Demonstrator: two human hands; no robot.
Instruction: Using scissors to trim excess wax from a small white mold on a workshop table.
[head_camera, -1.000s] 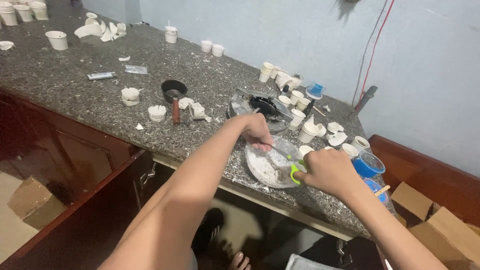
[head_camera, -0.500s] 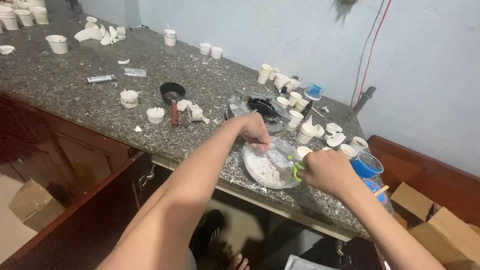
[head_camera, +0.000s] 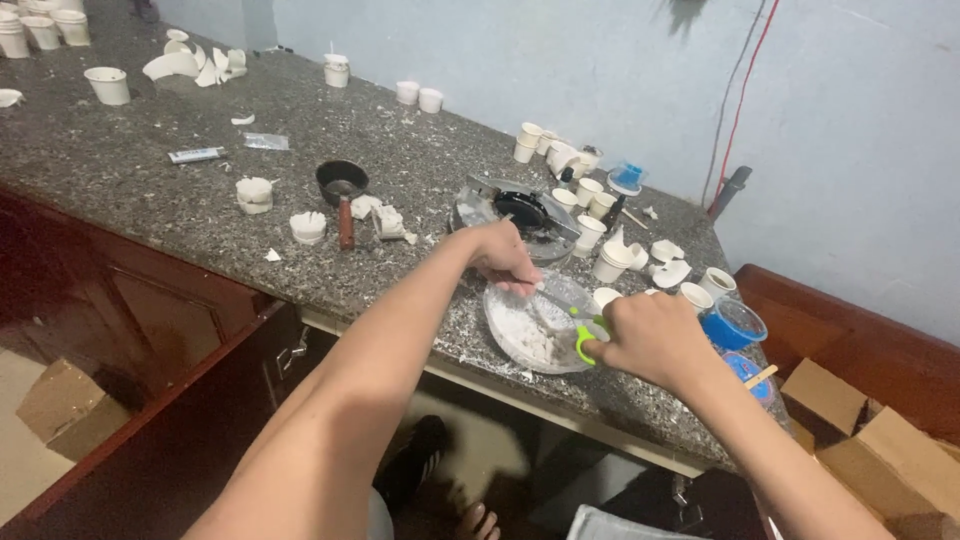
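Granite counter (head_camera: 150, 190): right hand (head_camera: 655, 340) hides most of the green-handled tool (head_camera: 583, 342).

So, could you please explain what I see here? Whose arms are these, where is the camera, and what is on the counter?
The camera sits on a person's head and looks down, so both bare arms are that person's own. The left hand touches the far rim of a clear shallow dish holding white paste. The right hand grips a green-handled tool over that dish; its tip is hard to see. On the speckled stone counter lie many small white cups, a small black pan, a blue tub and white crumbs. Cardboard boxes stand on the right.
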